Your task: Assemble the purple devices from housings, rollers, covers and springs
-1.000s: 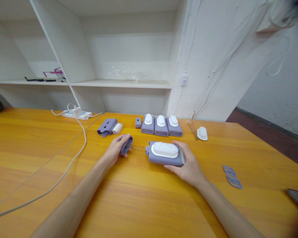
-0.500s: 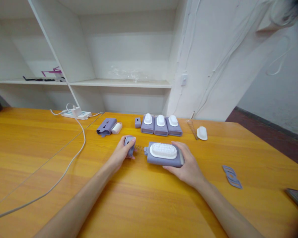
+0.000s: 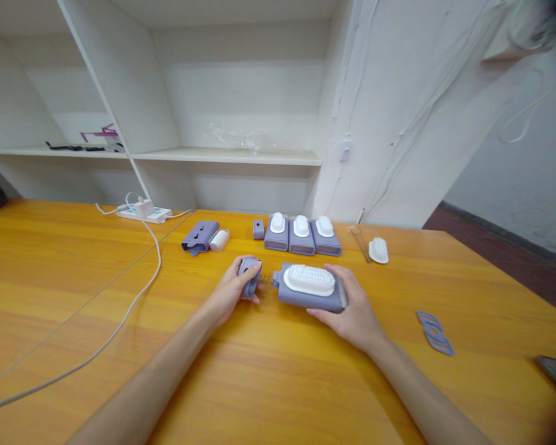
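My left hand [image 3: 234, 287] is closed around a small purple plastic cap [image 3: 250, 276]. My right hand [image 3: 352, 309] grips the right end of a larger purple casing [image 3: 306, 301], which bears a white oval piece with bristle-like bumps [image 3: 309, 280] on top. A thin coil spring [image 3: 267, 280] bridges the short gap between the cap and the tab on the casing's left end. How the spring sits inside either part is hidden.
Behind my hands stand three purple casings with white tops [image 3: 301, 238], a small purple cap [image 3: 258, 230] and a purple holder [image 3: 201, 237] by a white piece. Rightward lie a spring [image 3: 361, 244], a white oval piece [image 3: 379, 250] and flat purple frames [image 3: 435, 332]. A cable [image 3: 139, 293] crosses the left.
My left hand has moved the cap to the right, closer to the casing, so less of the spring shows between them. My right hand still holds the casing in nearly the same place.
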A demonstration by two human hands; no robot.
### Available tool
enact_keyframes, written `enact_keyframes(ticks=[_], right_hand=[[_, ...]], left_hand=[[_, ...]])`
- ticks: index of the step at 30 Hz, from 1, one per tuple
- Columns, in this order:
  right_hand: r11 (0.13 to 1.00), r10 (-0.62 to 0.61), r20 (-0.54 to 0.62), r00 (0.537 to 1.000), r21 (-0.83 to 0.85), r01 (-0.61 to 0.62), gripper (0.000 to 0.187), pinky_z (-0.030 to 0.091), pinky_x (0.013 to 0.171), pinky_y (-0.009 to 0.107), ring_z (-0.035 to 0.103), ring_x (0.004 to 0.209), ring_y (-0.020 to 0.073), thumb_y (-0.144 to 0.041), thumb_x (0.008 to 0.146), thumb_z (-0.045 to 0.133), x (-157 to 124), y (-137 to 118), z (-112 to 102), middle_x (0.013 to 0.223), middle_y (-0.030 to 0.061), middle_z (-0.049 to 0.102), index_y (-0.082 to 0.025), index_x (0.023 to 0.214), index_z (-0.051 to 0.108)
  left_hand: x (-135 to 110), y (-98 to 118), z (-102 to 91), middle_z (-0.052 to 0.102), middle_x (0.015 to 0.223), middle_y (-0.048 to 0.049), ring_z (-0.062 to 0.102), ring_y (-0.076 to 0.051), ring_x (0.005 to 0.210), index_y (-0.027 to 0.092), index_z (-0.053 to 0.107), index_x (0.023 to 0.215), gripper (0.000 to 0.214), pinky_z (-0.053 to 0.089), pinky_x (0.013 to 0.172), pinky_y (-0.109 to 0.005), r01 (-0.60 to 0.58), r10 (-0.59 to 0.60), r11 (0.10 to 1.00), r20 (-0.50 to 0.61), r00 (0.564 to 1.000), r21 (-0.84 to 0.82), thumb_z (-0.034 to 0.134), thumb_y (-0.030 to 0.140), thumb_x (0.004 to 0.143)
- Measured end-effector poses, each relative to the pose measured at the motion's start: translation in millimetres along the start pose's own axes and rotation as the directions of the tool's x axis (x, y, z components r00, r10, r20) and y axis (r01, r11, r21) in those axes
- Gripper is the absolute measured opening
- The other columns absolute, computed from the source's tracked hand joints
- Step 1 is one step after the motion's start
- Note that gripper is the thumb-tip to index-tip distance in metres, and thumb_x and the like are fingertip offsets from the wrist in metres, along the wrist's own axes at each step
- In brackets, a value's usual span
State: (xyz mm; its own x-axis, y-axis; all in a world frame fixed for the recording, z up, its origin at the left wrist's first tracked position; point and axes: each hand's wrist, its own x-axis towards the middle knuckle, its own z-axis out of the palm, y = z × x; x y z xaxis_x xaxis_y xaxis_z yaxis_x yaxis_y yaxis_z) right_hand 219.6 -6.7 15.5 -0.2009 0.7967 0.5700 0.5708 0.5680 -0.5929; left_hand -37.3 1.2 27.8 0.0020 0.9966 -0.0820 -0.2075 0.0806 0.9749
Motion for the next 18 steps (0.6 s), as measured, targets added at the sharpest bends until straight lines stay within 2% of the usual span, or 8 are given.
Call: enact_keyframes(ticks=[4,8,12,18], right_hand=[[1.000,-0.018,0.029,0.999,0.010,0.017,0.074,0.036,0.101,0.046,0.046,0.117,0.0287,-0.035,0.061,0.077,-1.1,0.2,0.8,0.126,0.0086,0.049,-0.024,0.126,0.041],[0.999,-0.036,0.040,0.999,0.003,0.036,0.073,0.037,0.101,0.048,0.046,0.117,0.0296,-0.035,0.062,0.076,-1.8,-0.1,2.2,0.125,0.0092,0.049,-0.025,0.126,0.042],[0.997,-0.070,0.068,0.995,-0.011,0.071,0.073,0.037,0.101,0.049,0.046,0.117,0.0302,-0.036,0.063,0.075,-1.9,-1.1,3.3,0.125,0.0095,0.049,-0.025,0.127,0.042],[0.997,-0.076,0.024,0.997,-0.014,0.076,0.071,0.037,0.101,0.048,0.046,0.117,0.0296,-0.036,0.063,0.075,-1.3,-2.1,2.8,0.124,0.0089,0.049,-0.026,0.125,0.042]], left_hand=[[-0.7,1.9,-0.8,0.057,0.087,-0.0032,0.063,-0.016,0.066,0.021,0.051,0.106,0.045,0.051,0.039,-0.022,0.027,-0.027,1.000,0.035,0.999,0.010,0.069,0.043,0.071],[-2.6,-0.3,4.9,0.057,0.085,-0.0028,0.062,-0.015,0.068,0.021,0.051,0.105,0.042,0.052,0.042,-0.022,0.031,-0.028,0.998,0.060,0.998,-0.050,0.066,0.043,0.073],[-3.9,-3.7,12.9,0.057,0.081,-0.0015,0.061,-0.014,0.066,0.022,0.051,0.104,0.041,0.054,0.048,-0.025,0.002,0.000,0.995,0.018,1.000,-0.097,0.067,0.043,0.073],[-2.7,-7.5,16.4,0.058,0.084,-0.0013,0.061,-0.013,0.069,0.023,0.049,0.103,0.038,0.056,0.059,-0.028,-0.003,0.003,0.997,0.003,1.000,-0.081,0.063,0.045,0.076]])
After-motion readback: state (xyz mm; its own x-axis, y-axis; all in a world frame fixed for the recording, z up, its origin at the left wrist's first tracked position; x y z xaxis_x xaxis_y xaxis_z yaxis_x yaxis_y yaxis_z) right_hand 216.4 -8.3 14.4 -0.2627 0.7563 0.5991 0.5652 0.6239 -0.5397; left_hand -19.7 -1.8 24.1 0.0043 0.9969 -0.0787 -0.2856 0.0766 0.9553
